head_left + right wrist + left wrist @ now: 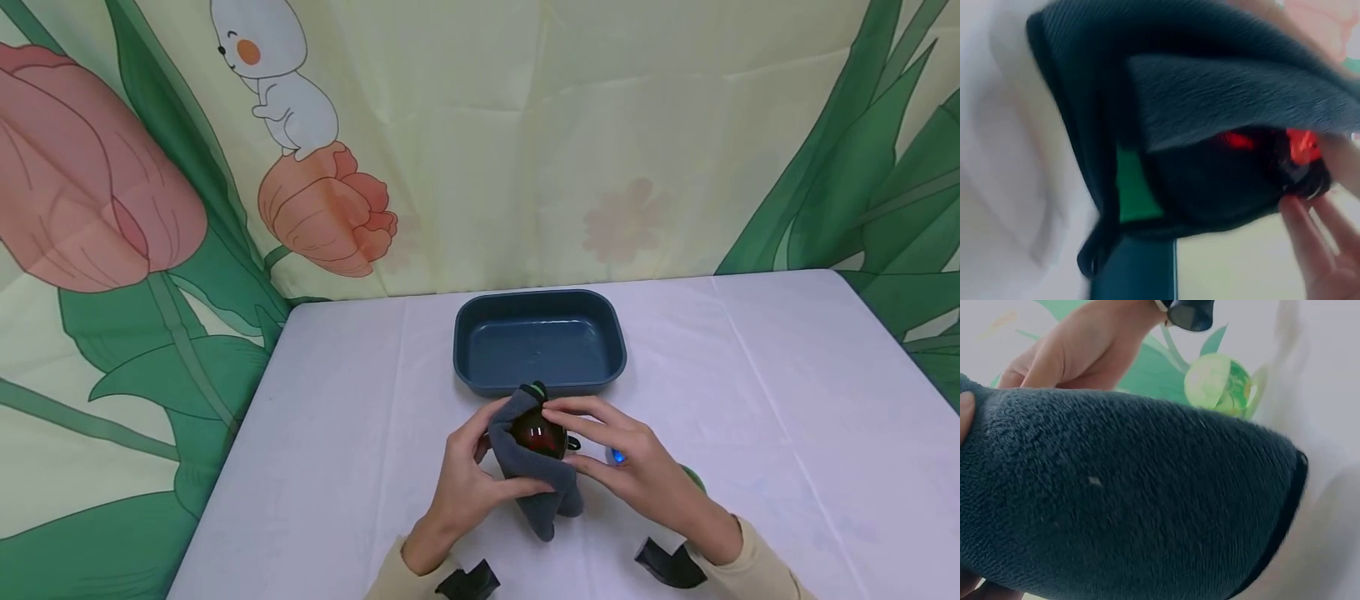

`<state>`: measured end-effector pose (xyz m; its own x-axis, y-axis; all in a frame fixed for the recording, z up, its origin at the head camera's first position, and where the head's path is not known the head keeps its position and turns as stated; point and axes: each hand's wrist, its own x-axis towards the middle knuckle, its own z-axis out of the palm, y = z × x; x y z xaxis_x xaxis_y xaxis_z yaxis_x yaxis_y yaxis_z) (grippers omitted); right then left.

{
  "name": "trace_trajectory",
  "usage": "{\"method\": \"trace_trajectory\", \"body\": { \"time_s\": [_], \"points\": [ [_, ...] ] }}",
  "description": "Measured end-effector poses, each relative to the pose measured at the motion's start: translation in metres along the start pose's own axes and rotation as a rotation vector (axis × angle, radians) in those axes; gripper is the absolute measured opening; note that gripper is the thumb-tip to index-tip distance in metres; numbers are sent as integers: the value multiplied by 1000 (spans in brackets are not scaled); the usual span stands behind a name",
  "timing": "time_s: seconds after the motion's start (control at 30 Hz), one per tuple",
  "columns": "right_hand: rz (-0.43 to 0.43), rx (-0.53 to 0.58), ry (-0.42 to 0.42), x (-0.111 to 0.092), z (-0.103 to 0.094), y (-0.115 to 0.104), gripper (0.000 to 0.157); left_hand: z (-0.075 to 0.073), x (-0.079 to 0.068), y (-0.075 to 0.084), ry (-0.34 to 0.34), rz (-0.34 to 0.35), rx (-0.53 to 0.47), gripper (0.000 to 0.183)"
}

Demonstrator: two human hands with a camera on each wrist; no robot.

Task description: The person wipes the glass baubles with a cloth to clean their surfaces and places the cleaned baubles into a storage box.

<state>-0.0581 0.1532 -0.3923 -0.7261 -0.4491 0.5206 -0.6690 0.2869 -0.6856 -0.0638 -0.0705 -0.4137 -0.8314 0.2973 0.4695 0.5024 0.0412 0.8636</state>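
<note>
A dark grey-blue plush cloth is wrapped partway around a glossy, round, dark red-brown object with black parts at its side. My left hand grips the cloth from the left, thumb across its near face. From the right, my right hand pinches the round object between thumb and fingertips. In the right wrist view, the right fingers touch its shiny black-and-red end, while folded cloth hides much of the rest. The cloth's black-edged fabric fills most of the left wrist view.
A dark blue rectangular basin stands just beyond the hands on the white-covered table. A small blue item and a green object lie partly hidden behind the right hand. A green patterned ball-like thing shows in the left wrist view.
</note>
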Motion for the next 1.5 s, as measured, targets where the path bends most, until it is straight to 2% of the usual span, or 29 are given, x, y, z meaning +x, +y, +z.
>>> {"method": "trace_trajectory", "body": {
  "time_s": [0.17,0.27,0.37,0.47,0.53,0.67,0.73,0.83,1.1,1.2,1.27,1.43,1.5],
  "points": [
    [144,129,-18,-2,0,-3,59,0,-1,0,-16,9,18,82],
    [181,162,-26,-1,1,-4,60,-1,-1,-1,-3,18,33,79],
    [183,129,-39,0,2,-5,64,-2,-1,-1,16,21,31,76],
    [153,56,-49,0,1,-6,68,-3,-1,-1,29,13,5,75],
    [111,10,-44,0,0,-6,63,-4,-2,-1,36,8,-15,75],
    [-57,-31,-7,2,1,-4,46,-4,-2,-1,39,10,-50,76],
    [-139,-34,9,3,3,-3,43,-3,-1,-1,35,12,-65,75],
    [-185,-48,14,3,5,-1,42,-2,-1,-2,29,13,-82,74],
    [-110,-113,4,1,6,-2,47,-1,-1,0,44,-5,-73,75],
    [-79,-104,11,0,7,-3,46,-1,-1,0,44,-6,-69,76],
    [-29,-74,11,0,7,-5,46,-1,-1,0,46,-3,-67,76],
    [91,82,31,0,9,-5,64,-2,-1,-1,47,0,-62,77],
    [114,143,43,1,9,-5,61,-2,-1,-1,42,3,-62,78]
  ]
}}
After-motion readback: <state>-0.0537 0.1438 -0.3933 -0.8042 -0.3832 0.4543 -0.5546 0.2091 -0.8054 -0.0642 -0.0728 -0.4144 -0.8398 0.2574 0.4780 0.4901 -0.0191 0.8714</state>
